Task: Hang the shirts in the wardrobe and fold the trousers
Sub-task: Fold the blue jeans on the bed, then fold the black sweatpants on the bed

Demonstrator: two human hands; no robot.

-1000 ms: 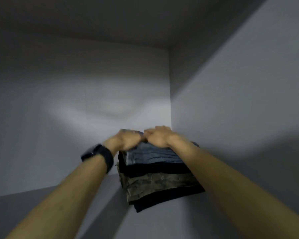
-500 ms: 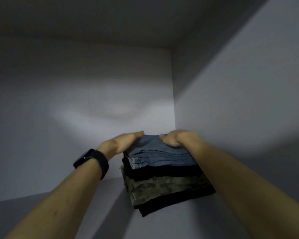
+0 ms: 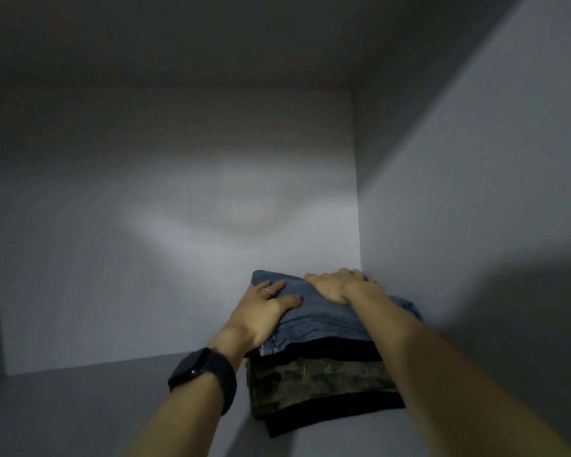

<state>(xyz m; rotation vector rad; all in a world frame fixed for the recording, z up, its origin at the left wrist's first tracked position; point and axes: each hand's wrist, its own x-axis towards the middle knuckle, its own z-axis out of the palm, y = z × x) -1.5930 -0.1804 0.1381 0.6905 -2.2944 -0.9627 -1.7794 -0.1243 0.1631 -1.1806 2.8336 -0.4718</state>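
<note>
A stack of folded trousers (image 3: 323, 384) sits on a grey wardrobe shelf (image 3: 80, 407), close to the right wall. Folded blue jeans (image 3: 317, 321) lie on top, over a black pair, a camouflage pair and another black pair at the bottom. My left hand (image 3: 264, 311) rests flat on the left part of the jeans, fingers straight, a ring on one finger. My right hand (image 3: 338, 285) presses flat on the far right part of the jeans, its fingertips reaching the back edge. A dark watch (image 3: 201, 374) is on my left wrist.
The compartment is a grey box: back wall (image 3: 178, 242), right side wall (image 3: 475, 209) just beside the stack, and a dark ceiling panel (image 3: 244, 44) overhead. A left side wall shows at the frame's far left edge.
Both hands moved from the near top of the stack, spread apart, and now lie flat on the jeans. The stack appears further back toward the corner.
</note>
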